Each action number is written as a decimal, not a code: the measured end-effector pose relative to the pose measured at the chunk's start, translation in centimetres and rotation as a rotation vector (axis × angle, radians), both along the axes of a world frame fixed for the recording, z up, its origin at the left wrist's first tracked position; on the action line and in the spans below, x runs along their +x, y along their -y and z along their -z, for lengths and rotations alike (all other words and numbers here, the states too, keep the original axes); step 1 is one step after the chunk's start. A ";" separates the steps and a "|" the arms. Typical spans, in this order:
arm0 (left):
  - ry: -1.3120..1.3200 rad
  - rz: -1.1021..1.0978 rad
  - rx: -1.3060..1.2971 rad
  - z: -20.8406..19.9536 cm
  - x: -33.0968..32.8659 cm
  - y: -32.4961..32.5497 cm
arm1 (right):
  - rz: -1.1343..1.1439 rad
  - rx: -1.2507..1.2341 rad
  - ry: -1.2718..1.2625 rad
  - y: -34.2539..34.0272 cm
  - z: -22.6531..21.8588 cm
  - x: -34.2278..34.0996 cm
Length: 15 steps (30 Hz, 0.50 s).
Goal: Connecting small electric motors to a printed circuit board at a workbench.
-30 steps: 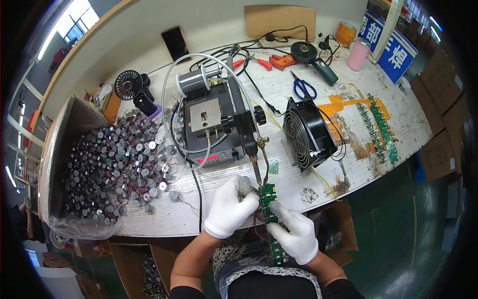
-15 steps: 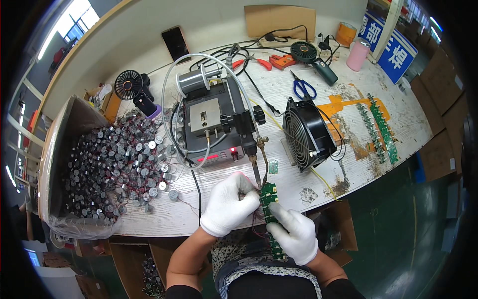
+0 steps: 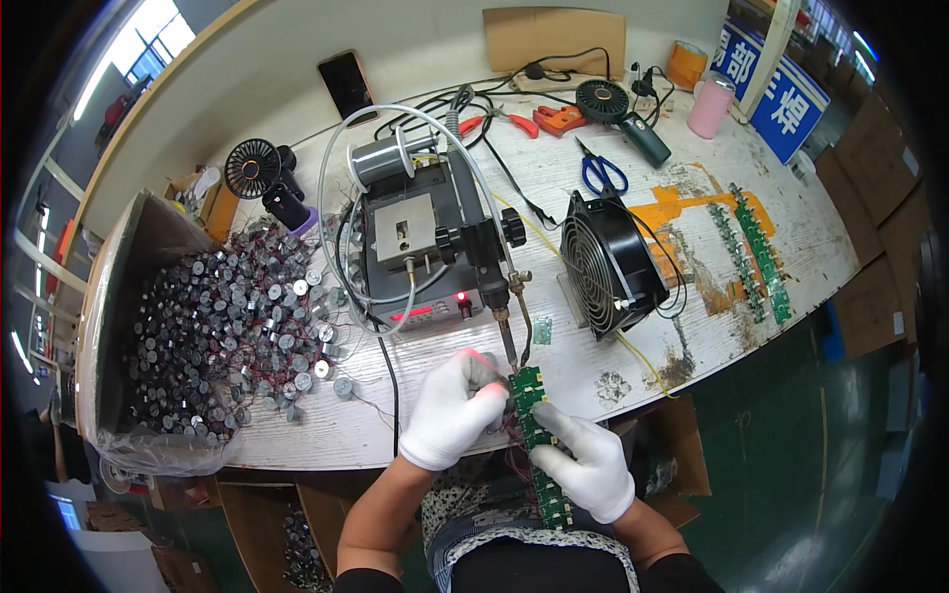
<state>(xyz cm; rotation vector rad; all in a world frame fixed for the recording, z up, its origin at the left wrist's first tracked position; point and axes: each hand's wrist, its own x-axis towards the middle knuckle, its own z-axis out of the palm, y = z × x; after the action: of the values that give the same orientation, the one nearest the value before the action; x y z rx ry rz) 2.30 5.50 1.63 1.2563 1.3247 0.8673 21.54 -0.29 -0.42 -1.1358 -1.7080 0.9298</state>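
Observation:
My right hand (image 3: pixel 585 457), in a white glove, is closed on a long strip of green circuit boards (image 3: pixel 542 466), thumb and fingers on its right side. The strip runs from below the soldering iron (image 3: pixel 507 341) down toward my lap. My left hand (image 3: pixel 453 407), gloved as well, is pinched closed beside the strip's upper end, close to the iron's tip. What its fingertips hold is hidden. Thin red wires (image 3: pixel 514 457) hang between the hands, left of the strip. Behind stands a soldering station (image 3: pixel 415 296) with a solder wire spool (image 3: pixel 384 163) and a feed tube.
Many small round motors (image 3: pixel 227 341) spill from a plastic-lined box (image 3: pixel 148 222) at left. A black fan (image 3: pixel 611 267) stands right of the iron. Farther out lie blue scissors (image 3: pixel 603 175), orange-handled tools (image 3: pixel 560 121), a handheld fan (image 3: pixel 623 119), a phone (image 3: pixel 347 87) and more board strips (image 3: pixel 759 255).
The board strip has shifted slightly down toward me, with my right hand moving a little along. My left fingertips have drawn slightly left, away from the iron's tip.

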 end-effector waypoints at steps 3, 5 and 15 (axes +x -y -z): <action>0.123 0.000 -0.095 0.1 0.0 0.1 | 0.000 -0.047 -0.019 0.1 0.1 0.0; 0.183 0.001 -0.139 -0.1 0.0 0.2 | 0.009 -0.052 -0.048 0.1 0.2 0.1; 0.147 -0.002 -0.064 0.2 0.6 1.0 | 0.014 -0.156 -0.076 0.2 -0.2 -0.1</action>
<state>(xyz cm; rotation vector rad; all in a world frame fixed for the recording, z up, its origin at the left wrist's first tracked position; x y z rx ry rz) 2.87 4.55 1.39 1.1200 1.2276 0.8947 21.44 -0.51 -0.17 -1.1962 -1.5872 1.0993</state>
